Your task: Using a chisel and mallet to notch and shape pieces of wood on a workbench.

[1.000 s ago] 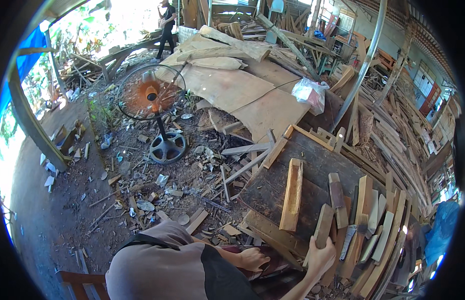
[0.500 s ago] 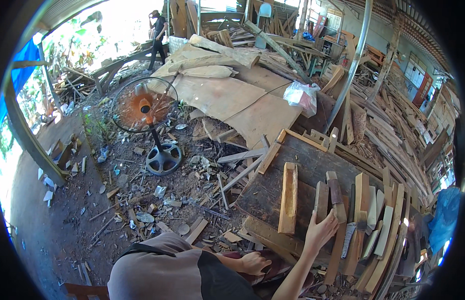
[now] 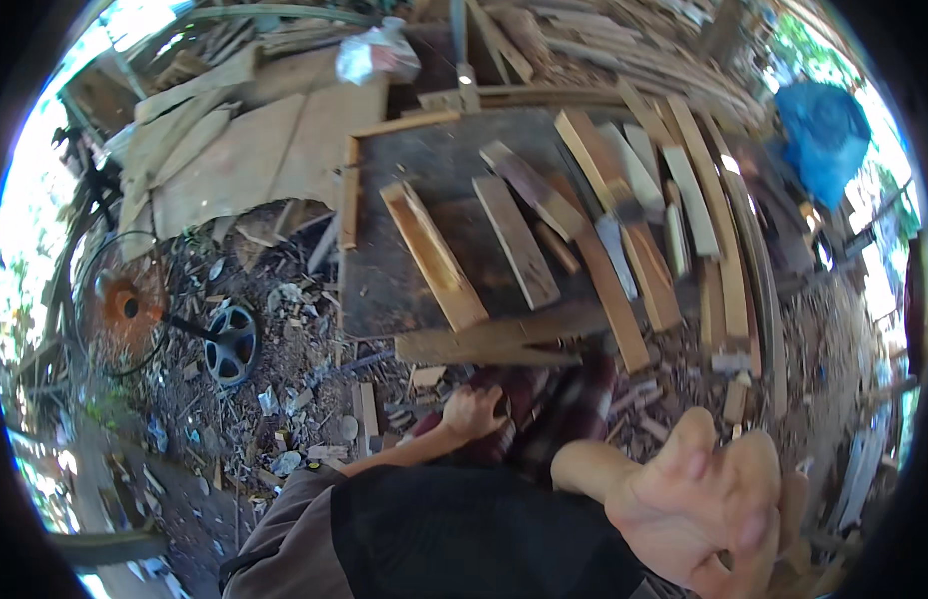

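Fingers (image 3: 755, 467) half-curled, right hand (image 3: 695, 501) — any hold unclear

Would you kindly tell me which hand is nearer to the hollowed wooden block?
The left hand: it is below the hollowed wooden block in the picture; the right hand is farther off, lower right.

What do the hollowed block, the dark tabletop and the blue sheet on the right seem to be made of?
Hollowed block: apparently bare wood, pale yellow-brown, no visible varnish. Dark tabletop: probably wood, dull and worn, with patchy stains. Blue sheet: likely thin plastic, judging by its creases.
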